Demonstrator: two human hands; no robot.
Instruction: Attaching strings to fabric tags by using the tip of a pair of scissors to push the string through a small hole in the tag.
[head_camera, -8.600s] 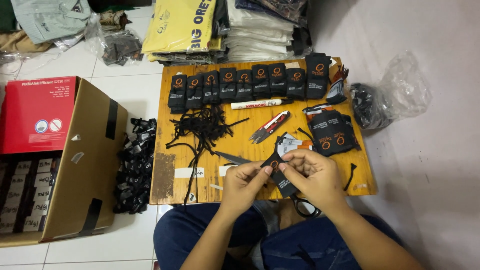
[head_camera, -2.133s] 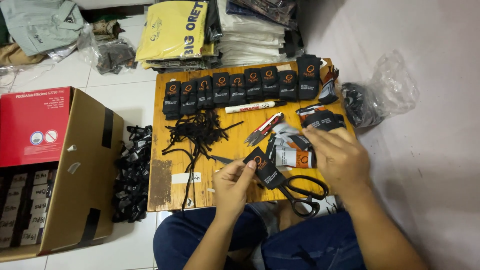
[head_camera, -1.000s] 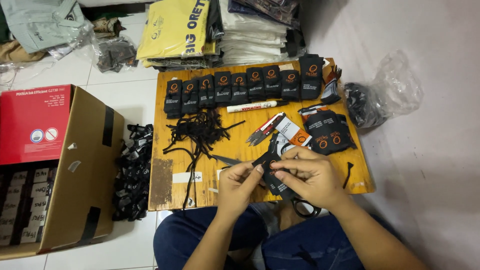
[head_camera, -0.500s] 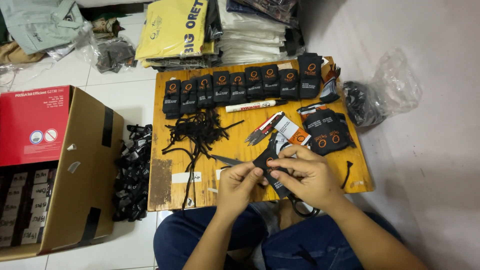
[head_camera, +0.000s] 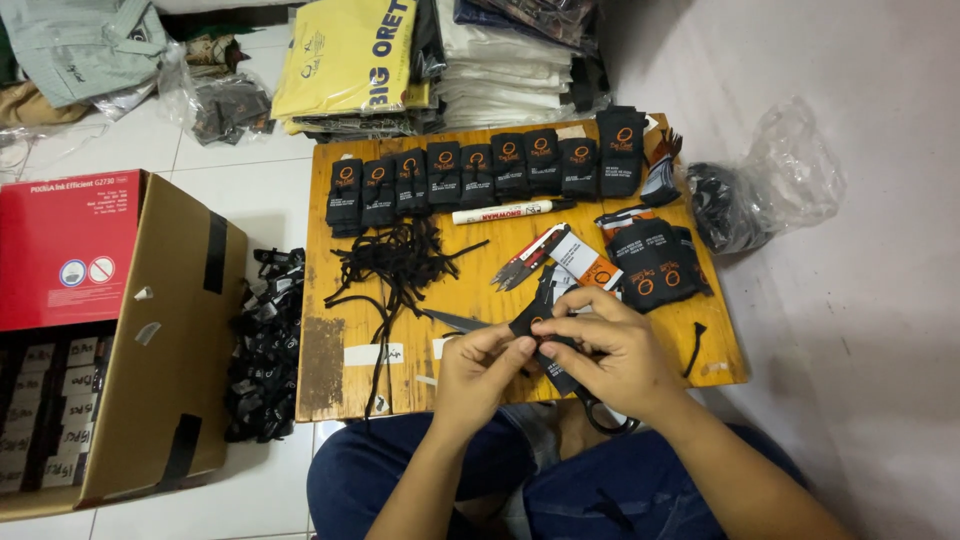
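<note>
My left hand (head_camera: 482, 366) and my right hand (head_camera: 606, 348) meet over the near edge of a low wooden board (head_camera: 470, 290), fingers pinched together on a small black hang tag (head_camera: 530, 318) with an orange mark. A thin black string seems to run between my fingertips. Under my right hand lie black-handled scissors (head_camera: 598, 410). A loose pile of black strings (head_camera: 398, 260) lies on the board to the left of my hands. A fanned stack of black tags (head_camera: 655, 265) and white-and-orange tags (head_camera: 588, 262) sit just beyond my right hand.
A row of black tag bundles (head_camera: 480, 170), a white marker (head_camera: 502, 212) and small thread snips (head_camera: 522, 262) lie farther back. An open cardboard box (head_camera: 150, 330) stands left, with a heap of finished tags (head_camera: 265, 350) beside it. A plastic bag (head_camera: 770, 190) lies right; folded clothes (head_camera: 350, 60) behind.
About two seconds ago my right hand was out at the tag stack on the right; it has come back to my left hand, and both now pinch one tag close together.
</note>
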